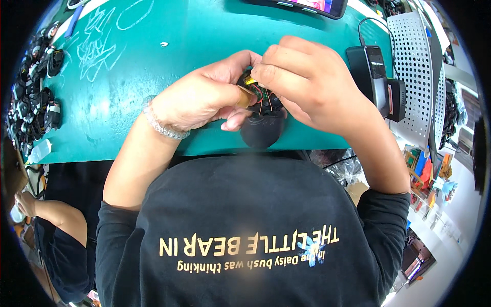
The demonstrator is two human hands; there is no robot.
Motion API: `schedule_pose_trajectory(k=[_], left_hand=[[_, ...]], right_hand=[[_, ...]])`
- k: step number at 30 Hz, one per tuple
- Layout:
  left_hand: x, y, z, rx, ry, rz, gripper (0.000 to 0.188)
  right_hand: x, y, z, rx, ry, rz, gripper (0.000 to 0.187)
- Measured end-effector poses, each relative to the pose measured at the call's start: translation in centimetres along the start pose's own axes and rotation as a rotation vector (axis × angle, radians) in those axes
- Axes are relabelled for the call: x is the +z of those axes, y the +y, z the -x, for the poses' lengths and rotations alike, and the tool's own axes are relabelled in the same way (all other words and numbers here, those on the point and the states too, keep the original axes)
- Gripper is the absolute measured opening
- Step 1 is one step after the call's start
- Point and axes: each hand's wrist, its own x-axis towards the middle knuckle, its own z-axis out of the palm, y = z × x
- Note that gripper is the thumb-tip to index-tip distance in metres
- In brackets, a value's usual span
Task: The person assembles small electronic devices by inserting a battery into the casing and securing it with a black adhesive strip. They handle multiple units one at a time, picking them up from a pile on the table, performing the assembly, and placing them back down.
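Observation:
A black rounded device (262, 132) is held just above the near edge of the table, its inside open and showing thin red, green and copper-coloured wires. Around its left side wraps my left hand (199, 97), closed, with a tan covering on the thumb tip and a braided band at the wrist. My right hand (314, 84) bends over the device from the right, fingertips pinched together beside a small yellow piece (249, 80). Whether that piece is between the fingers, I cannot tell. The fingers hide much of the device's inside.
The green tabletop (123, 117) has white scribbles. Many dark cabled parts (38, 97) are heaped at the left. A screen device (322, 6) lies at the far edge. At right are a black box-shaped device (368, 69) and a white perforated basket (411, 66). Another person's arm (59, 217) shows lower left.

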Motion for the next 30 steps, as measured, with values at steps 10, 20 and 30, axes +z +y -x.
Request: schedule_pose_trajectory(k=[10,20,30], left_hand=[[0.0,0.2,0.1,-0.029,-0.027,0.050,0.034],[0.0,0.3,0.1,-0.001,-0.050,0.011,0.038],[1.5,0.4,0.5,0.210,-0.014,-0.227,0.038]], right_hand=[[0.3,0.3,0.2,0.061,0.060,-0.106,0.022],[0.0,0.5,0.0,0.069,0.030,-0.166,0.019],[0.1,0.2,0.3,0.036,0.287,-0.262,0.019]])
